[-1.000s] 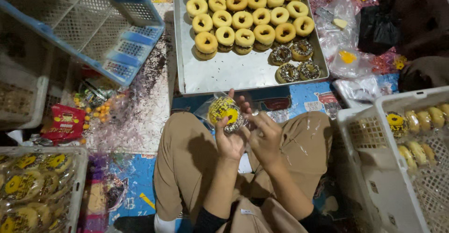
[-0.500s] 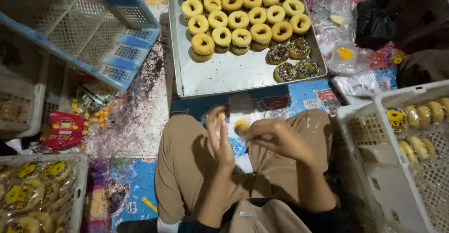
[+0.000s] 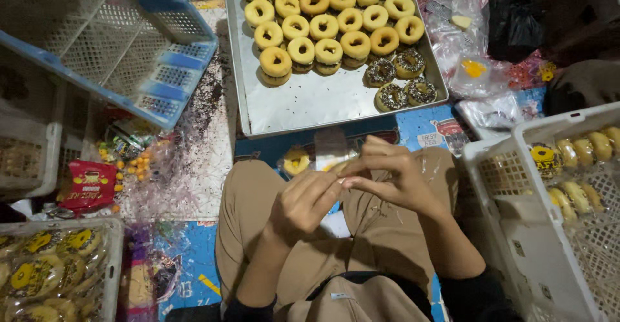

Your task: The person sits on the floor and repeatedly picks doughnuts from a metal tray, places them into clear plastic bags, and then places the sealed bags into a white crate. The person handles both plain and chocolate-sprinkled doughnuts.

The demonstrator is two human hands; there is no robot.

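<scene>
Crates flank the scene, the left one (image 3: 58, 277) holding wrapped yellow doughnuts. The left hand (image 3: 303, 202) and right hand (image 3: 391, 176) meet fingertip to fingertip above the lap, pinching something too small to tell. Just beyond them lies a doughnut (image 3: 297, 162), yellow-glazed, ring-shaped, in clear wrap. A white crate (image 3: 516, 231) stands rightmost.
</scene>
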